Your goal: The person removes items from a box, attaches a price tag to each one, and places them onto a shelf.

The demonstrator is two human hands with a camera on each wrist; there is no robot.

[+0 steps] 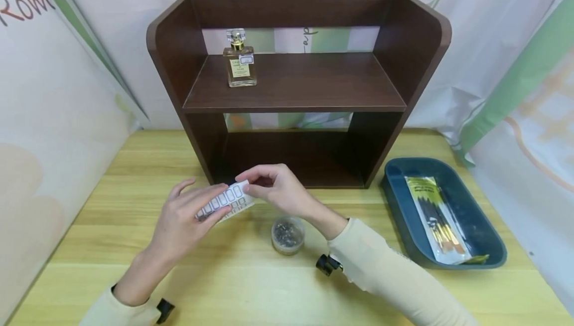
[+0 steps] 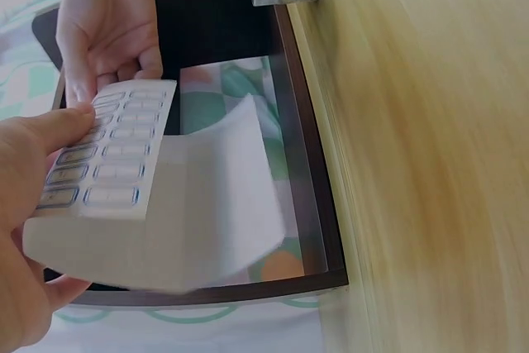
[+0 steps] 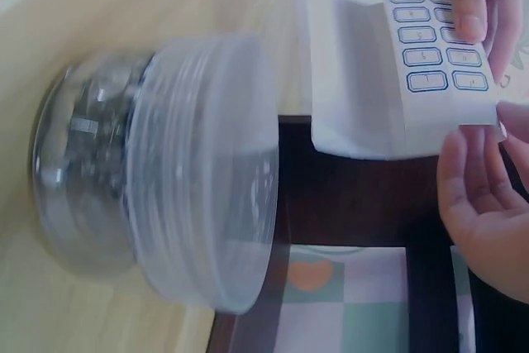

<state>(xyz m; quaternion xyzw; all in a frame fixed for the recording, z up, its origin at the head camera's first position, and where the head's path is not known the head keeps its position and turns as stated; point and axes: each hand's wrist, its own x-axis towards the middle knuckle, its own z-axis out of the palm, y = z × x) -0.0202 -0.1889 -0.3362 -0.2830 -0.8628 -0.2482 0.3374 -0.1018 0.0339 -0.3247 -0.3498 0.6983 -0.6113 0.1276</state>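
A sheet of blue-bordered label stickers (image 1: 229, 197) is held in the air before the shelf's lower left side. My left hand (image 1: 186, 216) grips its left part, the thumb on one face and the fingers on the other. At its far right end, my right hand (image 1: 281, 190) pinches the corner between thumb and forefinger. A bent flap of white backing paper (image 2: 211, 204) shows beside the labels in the left wrist view. Just below the hands on the table stands a round clear jar (image 1: 288, 236) of small metal pieces.
A dark brown two-tier shelf (image 1: 291, 84) stands at the back. On its upper tier is a perfume bottle (image 1: 240, 62) bearing a small blue-bordered label (image 1: 246, 60). At right, a dark blue tray (image 1: 396, 206) contains a packet of paintbrushes (image 1: 435, 216).
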